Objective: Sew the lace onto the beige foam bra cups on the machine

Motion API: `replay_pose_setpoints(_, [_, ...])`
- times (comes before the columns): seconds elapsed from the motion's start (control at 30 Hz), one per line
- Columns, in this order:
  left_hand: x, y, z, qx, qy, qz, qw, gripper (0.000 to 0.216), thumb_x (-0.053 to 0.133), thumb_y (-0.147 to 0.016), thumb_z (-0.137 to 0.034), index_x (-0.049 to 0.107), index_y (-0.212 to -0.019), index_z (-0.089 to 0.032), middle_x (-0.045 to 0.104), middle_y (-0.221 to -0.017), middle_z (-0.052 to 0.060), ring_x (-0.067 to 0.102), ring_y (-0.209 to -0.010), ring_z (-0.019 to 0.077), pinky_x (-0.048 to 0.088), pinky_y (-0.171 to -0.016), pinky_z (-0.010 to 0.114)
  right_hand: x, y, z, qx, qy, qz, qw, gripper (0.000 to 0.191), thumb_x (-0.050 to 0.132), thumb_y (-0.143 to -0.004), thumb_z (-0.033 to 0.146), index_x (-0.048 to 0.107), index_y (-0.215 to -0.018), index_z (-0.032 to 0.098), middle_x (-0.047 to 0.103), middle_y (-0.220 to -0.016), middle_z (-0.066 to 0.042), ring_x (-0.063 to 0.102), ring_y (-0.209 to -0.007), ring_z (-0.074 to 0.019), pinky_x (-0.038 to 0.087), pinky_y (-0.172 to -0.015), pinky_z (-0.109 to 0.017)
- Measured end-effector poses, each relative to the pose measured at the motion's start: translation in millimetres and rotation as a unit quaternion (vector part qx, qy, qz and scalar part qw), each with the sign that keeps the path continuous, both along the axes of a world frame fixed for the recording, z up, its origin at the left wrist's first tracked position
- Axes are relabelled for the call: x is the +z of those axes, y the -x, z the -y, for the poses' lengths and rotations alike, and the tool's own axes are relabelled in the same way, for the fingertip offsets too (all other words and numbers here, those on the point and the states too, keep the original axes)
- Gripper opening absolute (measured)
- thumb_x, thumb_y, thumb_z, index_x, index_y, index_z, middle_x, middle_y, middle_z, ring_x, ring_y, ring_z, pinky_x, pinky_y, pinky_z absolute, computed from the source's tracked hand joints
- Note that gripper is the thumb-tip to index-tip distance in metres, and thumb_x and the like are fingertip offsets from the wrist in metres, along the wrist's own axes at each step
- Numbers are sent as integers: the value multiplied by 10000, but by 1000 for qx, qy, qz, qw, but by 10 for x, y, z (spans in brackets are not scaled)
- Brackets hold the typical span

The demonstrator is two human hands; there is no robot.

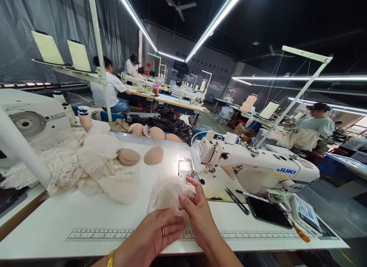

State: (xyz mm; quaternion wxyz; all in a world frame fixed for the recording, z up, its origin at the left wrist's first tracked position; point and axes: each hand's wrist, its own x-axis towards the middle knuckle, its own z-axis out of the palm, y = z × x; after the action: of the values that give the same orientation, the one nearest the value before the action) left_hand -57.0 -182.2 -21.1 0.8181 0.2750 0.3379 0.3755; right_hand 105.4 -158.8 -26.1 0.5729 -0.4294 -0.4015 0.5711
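Observation:
My left hand [156, 230], with a ring and a gold bangle, lies with its fingers curled over the near edge of a pale lace bra cup [164, 194] on the white table [57, 221]. My right hand [197, 209] is beside it, fingers pinching the same cup at its right edge. The cup lies just in front of the needle area [186, 169] of a white JUKI sewing machine [258, 169].
A heap of cream lace pieces [83, 163] and beige foam cups [155, 156] lie left and behind. Black snips [236, 200], a dark phone [268, 212] and a control box [305, 213] sit right. Other people sew at tables beyond. A ruler strip [94, 234] runs along the front edge.

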Motion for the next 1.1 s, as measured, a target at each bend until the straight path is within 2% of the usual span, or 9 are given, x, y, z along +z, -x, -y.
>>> replay_pose_setpoints(0.1, [87,-25,-162,157,-4,36,987,447,967,-683,-350,746,-1023,-162,780,-1170,128,716,-1142,298,589,-911,327,-87,66,277,0,-2,-23,1000,816,904,-771,502,479,-1441,310,673,-834,49,650,-807,-186,516,-844,-334])
replay_pose_setpoints(0.17, [137,-30,-292,183,10,25,983,325,911,-745,-280,755,-998,-150,791,-1097,115,738,-1020,275,597,-769,294,-147,50,373,-1,4,-27,1000,844,892,-776,525,460,-1471,319,680,-844,39,665,-827,-204,518,-824,-339])
replay_pose_setpoints(0.27, [169,-54,-392,160,86,55,982,120,742,-896,-253,757,-946,-145,789,-977,95,725,-815,224,592,-676,301,-192,-15,374,-32,3,-8,999,886,887,-763,560,465,-1494,290,664,-799,31,658,-802,-219,521,-768,-335])
replay_pose_setpoints(0.33, [183,-83,-402,155,121,95,976,155,669,-949,-274,754,-899,-154,781,-928,82,709,-759,210,602,-687,317,-197,-63,334,-54,-7,4,998,901,894,-748,574,483,-1490,272,670,-808,19,653,-802,-219,528,-763,-334])
replay_pose_setpoints(0.47, [231,-140,-381,161,33,68,984,166,861,-828,-289,784,-885,-153,781,-928,68,718,-864,217,598,-742,269,-216,-135,298,-63,-16,17,998,870,884,-770,577,497,-1488,273,657,-800,23,631,-773,-207,534,-755,-331])
replay_pose_setpoints(0.57, [252,-170,-376,138,-19,35,990,317,968,-712,-339,812,-920,-157,792,-953,76,723,-968,259,596,-767,265,-248,-170,295,-61,-14,15,998,884,884,-778,572,480,-1508,280,658,-807,21,645,-781,-212,541,-756,-335])
replay_pose_setpoints(0.67, [242,-192,-382,126,-27,29,991,389,975,-699,-411,823,-950,-156,799,-979,93,720,-1057,304,608,-828,302,-268,-193,273,-59,-10,-1,998,918,892,-767,579,464,-1524,284,693,-863,-1,677,-830,-229,554,-772,-347])
replay_pose_setpoints(0.83, [209,-230,-391,132,-14,20,991,367,962,-728,-383,823,-993,-170,802,-1050,92,713,-1136,311,605,-944,336,-282,-232,221,-71,-4,-8,997,933,923,-735,557,491,-1513,277,701,-838,-1,692,-823,-238,574,-766,-359])
replay_pose_setpoints(1.1, [198,-285,-407,138,-15,28,990,340,939,-761,-365,821,-1017,-174,811,-1073,100,735,-1103,314,632,-864,321,-299,-253,194,-74,-16,-24,997,917,922,-737,563,500,-1498,273,746,-1008,-58,731,-964,-278,603,-842,-406])
